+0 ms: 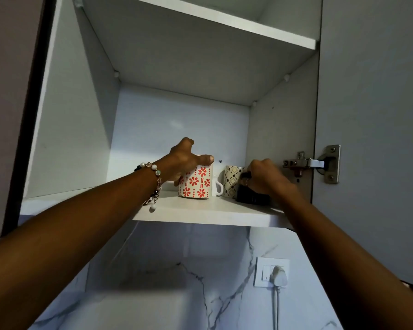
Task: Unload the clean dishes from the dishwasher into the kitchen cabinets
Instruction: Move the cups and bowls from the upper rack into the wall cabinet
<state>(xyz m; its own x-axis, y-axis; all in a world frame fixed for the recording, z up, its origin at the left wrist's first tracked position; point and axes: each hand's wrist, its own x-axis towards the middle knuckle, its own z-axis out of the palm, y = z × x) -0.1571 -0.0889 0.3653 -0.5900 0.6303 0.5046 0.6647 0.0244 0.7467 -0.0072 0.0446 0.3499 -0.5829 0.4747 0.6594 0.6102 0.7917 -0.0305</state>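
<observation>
Open wall cabinet [65,115], white inside, door [372,115] swung right on its hinge [320,164]. Marble backsplash below with a wall socket [271,272] and a plug in it. Upper shelf [224,22] shows nothing from this angle.

Lower shelf [200,210] carries three mugs in a row. Left hand [186,160] grips the red-flower mug [196,183] from above, fingers curled over the rim; the mug looks seated on the shelf, handle pointing right. Right hand [265,178] is clenched on a black mug [252,195] near the right wall, also down on the shelf. Between them, further back, stands a cream patterned mug [231,184], untouched. Beaded bracelet [153,184] hangs at the left wrist.

Step looks like placing, close to done. To do it well:
- confirm both bases sit flat before letting go
- slide the black mug back; it sits near the front edge
- mind the flower mug's handle, just beside the cream mug
- lift hands straight off, so the bracelet doesn't snag a rim
</observation>
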